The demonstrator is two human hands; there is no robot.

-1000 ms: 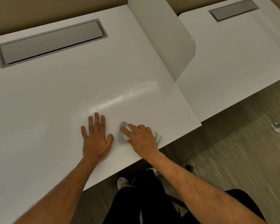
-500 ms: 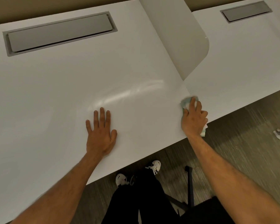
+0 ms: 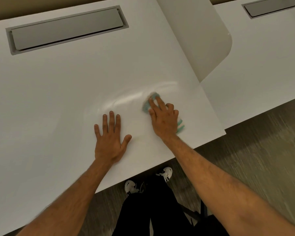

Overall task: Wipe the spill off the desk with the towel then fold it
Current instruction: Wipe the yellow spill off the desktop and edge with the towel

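Two bare forearms are seen entering from the bottom of the frame, above dark trousers (image 3: 153, 213) and white shoes (image 3: 164, 172) standing on a wood-grain floor (image 3: 255, 160) at lower centre. The left hand (image 3: 109, 140) is laid flat on the white worktop (image 3: 49, 103) just left of centre, palm down, fingers spread, nothing grasped. The right hand (image 3: 163, 118) is placed just right of centre and is pressed down on a bunched towel (image 3: 147, 104), white with teal stripes; the cloth is held under the palm and fingers, with one blurred end showing beyond the fingertips and a striped end showing at the heel of the hand toward the worktop's near edge. The towel is in contact with the worktop surface, near the right hand corner of the slab. A pale curved smear (image 3: 136, 97) is noted on the surface directly above and between the two hands, touching the towel's upper end. Farther back, at upper left, a grey recessed hatch (image 3: 66, 28) is set into the worktop. At upper centre right, a white divider panel (image 3: 199, 40) with a rounded corner is seen, and beyond it a second worktop (image 3: 262, 65) with its own grey hatch (image 3: 269, 6) at upper right.
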